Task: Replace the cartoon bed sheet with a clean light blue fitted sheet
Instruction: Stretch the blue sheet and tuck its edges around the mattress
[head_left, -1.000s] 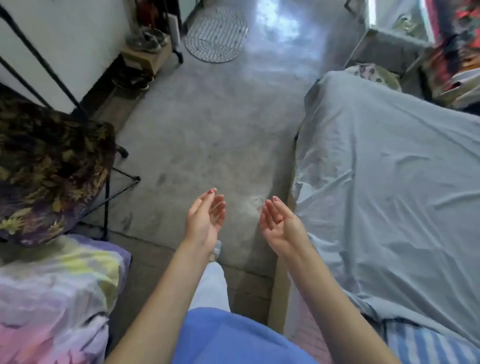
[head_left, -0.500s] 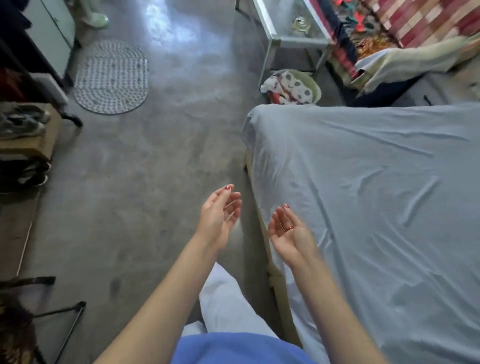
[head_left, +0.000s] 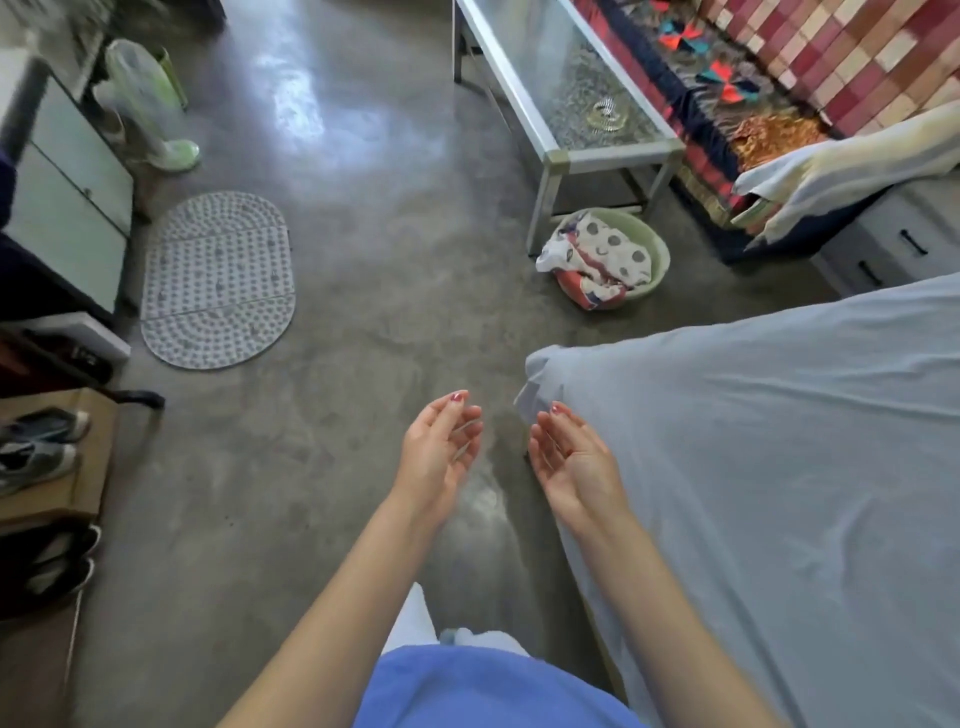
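Note:
A light blue fitted sheet (head_left: 769, 467) covers the bed at the right, with shallow wrinkles and one loose fold at its near-left corner. The cartoon bed sheet (head_left: 597, 257) lies bunched in a green basin (head_left: 660, 254) on the floor beyond the bed. My left hand (head_left: 439, 457) hovers over the floor, palm turned inward, fingers relaxed and holding nothing. My right hand (head_left: 571, 465) hovers beside the bed's left edge, palm facing the left hand, also holding nothing. Neither hand touches the sheet.
A glass-topped metal table (head_left: 550, 140) stands behind the basin, with a patterned sofa (head_left: 779, 67) beyond it. An oval dotted mat (head_left: 218, 280) lies on the grey floor at left. Shoes on a low box (head_left: 47, 457) and a white cabinet (head_left: 67, 192) line the left side.
The view has swung right and forward along the bed, bringing the basin, table and sofa into sight. Both hands have stayed raised, palms facing each other, holding nothing.

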